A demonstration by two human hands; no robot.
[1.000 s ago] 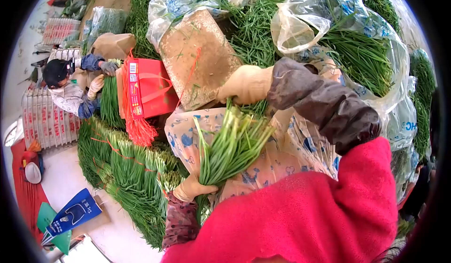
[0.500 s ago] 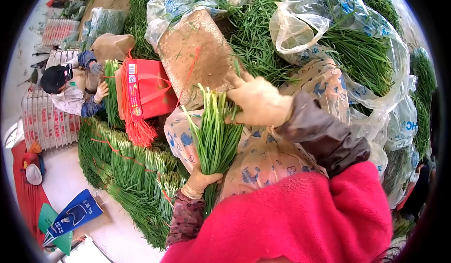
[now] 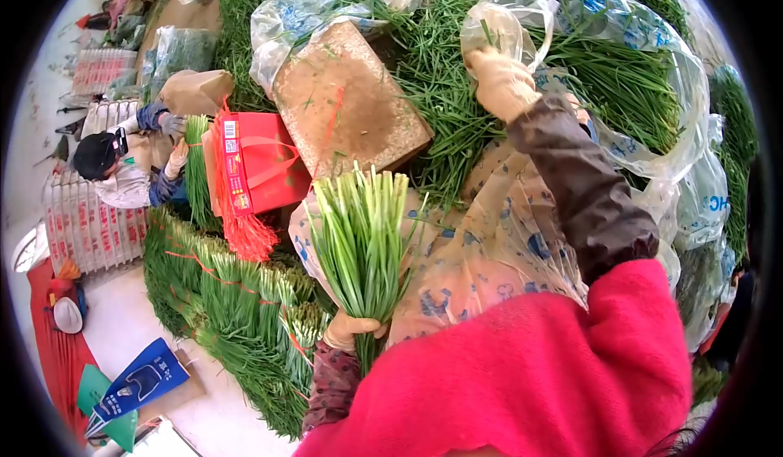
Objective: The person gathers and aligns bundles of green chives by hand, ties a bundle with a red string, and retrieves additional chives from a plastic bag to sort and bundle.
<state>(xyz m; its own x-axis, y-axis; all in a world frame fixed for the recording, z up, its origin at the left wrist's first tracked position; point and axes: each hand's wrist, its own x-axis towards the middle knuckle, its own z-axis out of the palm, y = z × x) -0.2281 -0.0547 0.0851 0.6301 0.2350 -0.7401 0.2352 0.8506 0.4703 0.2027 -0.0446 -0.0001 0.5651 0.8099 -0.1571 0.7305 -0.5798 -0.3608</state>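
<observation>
My left hand [image 3: 352,329], in a pale glove, is closed around the lower part of a bunch of green chives [image 3: 359,245]. The pale cut ends point up and away from me, and the leaves hang below the fist. My right hand [image 3: 499,83], gloved too, reaches far forward to the edge of a clear plastic bag [image 3: 530,16]. Its fingers are curled in, and a short green blade shows at their tips; what they hold is mostly hidden. Loose chives [image 3: 453,122] lie beneath and beside it. Printed plastic sheeting [image 3: 489,237] covers my lap.
A dirt-stained board block [image 3: 351,98] stands ahead, beside a red bag [image 3: 269,159] with red ties [image 3: 249,237]. Tied chive bundles [image 3: 220,294] are stacked at left. Another person [image 3: 122,159] handles chives there. An open bag of chives [image 3: 620,90] lies at right.
My right hand has moved from the top of the bunch forward and right to the plastic bag. My left hand still grips the chives, now with their cut ends in full view.
</observation>
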